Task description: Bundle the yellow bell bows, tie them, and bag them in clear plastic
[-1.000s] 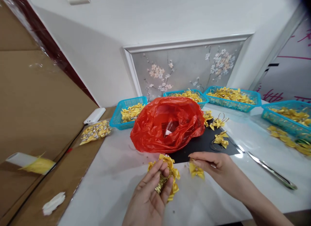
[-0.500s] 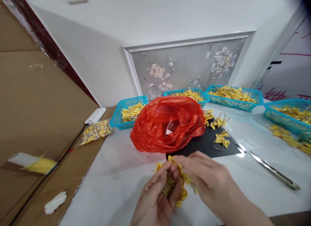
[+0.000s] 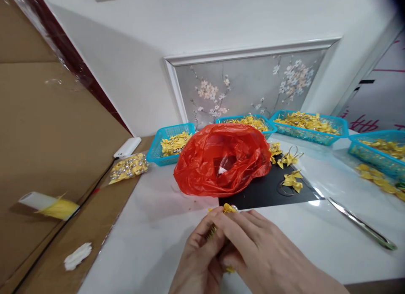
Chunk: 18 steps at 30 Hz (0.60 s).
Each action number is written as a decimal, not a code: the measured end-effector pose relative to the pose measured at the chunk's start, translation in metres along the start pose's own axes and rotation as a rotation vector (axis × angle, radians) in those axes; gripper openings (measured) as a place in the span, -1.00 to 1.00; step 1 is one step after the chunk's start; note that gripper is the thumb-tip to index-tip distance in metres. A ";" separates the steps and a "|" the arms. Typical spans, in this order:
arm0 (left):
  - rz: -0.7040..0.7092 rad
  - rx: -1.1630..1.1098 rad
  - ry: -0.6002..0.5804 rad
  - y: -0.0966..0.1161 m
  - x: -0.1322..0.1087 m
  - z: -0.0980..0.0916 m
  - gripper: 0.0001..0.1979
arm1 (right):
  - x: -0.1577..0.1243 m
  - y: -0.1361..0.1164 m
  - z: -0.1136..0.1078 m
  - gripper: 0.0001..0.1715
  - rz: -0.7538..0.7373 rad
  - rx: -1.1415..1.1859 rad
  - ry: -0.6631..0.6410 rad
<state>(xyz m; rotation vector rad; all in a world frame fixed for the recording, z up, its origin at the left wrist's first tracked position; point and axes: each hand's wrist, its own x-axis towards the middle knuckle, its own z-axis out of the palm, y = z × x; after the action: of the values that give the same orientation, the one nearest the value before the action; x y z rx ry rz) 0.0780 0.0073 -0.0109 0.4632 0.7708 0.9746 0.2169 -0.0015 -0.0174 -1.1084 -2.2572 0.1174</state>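
Observation:
Low in the middle of the view, my left hand (image 3: 198, 260) is closed around a bunch of yellow ribbon bows (image 3: 228, 209) with gold loops. My right hand (image 3: 259, 252) lies over the left one, its fingers pinched on the same bunch. Most of the bunch is hidden between the two hands; only a yellow tip shows above the fingers. Just behind the hands sits a crumpled red plastic bag (image 3: 221, 161), partly on a black mat (image 3: 268, 188).
Several blue baskets (image 3: 172, 144) of yellow bows line the back and right of the white table (image 3: 152, 239). Loose bows (image 3: 292, 181) lie on the mat. Long metal tweezers (image 3: 360, 228) lie at the right. A packet of bows (image 3: 129, 167) and cardboard (image 3: 47, 129) are at the left.
My right hand picked up a bow from the table, carried it left and closed over the bunch in my left hand. The bunch is now mostly covered by both hands.

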 end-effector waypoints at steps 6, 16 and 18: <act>-0.019 -0.023 0.105 0.002 0.000 0.000 -0.74 | 0.001 0.013 -0.023 -0.38 0.089 0.172 0.003; 0.057 -0.014 0.339 0.019 -0.002 -0.003 -0.71 | -0.034 0.047 -0.019 -0.86 0.607 0.205 -0.007; 0.074 0.008 0.358 0.020 -0.002 -0.003 -0.74 | -0.035 0.037 -0.007 -0.84 0.609 0.189 -0.094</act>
<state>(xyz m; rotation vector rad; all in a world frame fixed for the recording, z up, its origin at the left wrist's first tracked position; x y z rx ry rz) 0.0638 0.0156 0.0006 0.3284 1.0851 1.1403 0.2626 -0.0047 -0.0414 -1.6710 -1.8626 0.6242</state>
